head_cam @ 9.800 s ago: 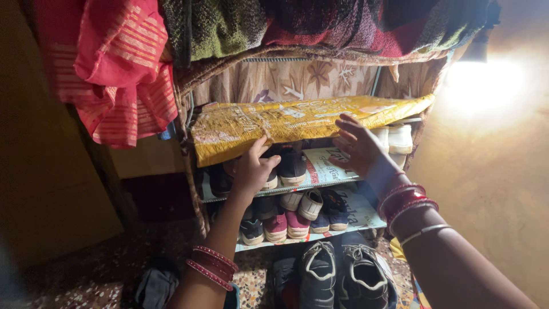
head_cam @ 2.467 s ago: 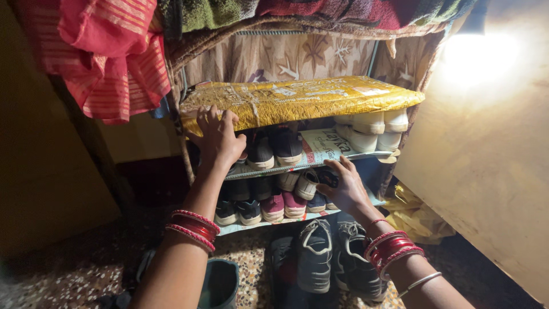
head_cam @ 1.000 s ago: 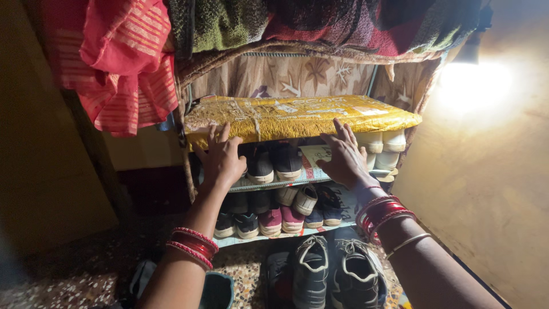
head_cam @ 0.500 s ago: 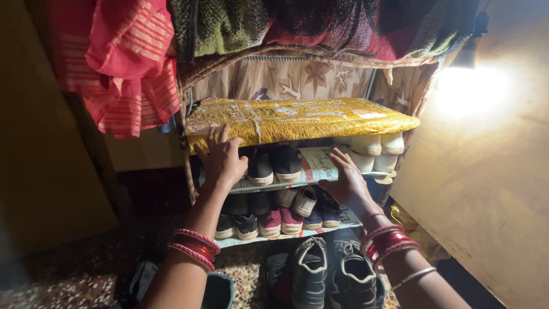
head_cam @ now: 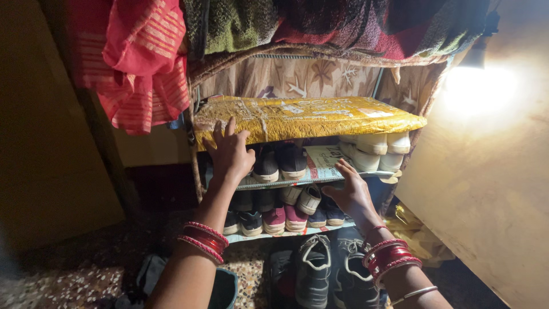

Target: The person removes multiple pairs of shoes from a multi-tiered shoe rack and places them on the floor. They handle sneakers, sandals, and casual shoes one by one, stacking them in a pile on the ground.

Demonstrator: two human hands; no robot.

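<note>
Shoes [head_cam: 286,163] crowd the shelf — your left hand [head_cam: 230,153] spreads on the yellow sheet [head_cam: 309,117], right hand [head_cam: 353,191] open on newspaper [head_cam: 323,163].

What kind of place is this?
Probably a corner of a home used for storage: a shoe rack full of shoes, clothes piled on top, and a speckled floor, lit by one lamp.

Single head view, close, angled down, facing shoe rack [head_cam: 303,177]
</note>
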